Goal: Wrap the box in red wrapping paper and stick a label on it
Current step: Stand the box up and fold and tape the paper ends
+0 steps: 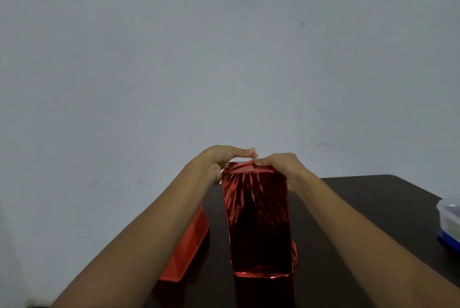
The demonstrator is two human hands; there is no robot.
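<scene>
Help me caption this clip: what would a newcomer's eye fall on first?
The shiny red wrapped box standing upright at centre, with the left hand and right hand meeting on its top end. Next, a flat red piece lying left of it, on the dark table.

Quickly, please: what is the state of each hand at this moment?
Left hand: open, straight fingers pressing on top of the wrapped box.
Right hand: closed, fingers curled over the wrapped box's top edge.
</scene>
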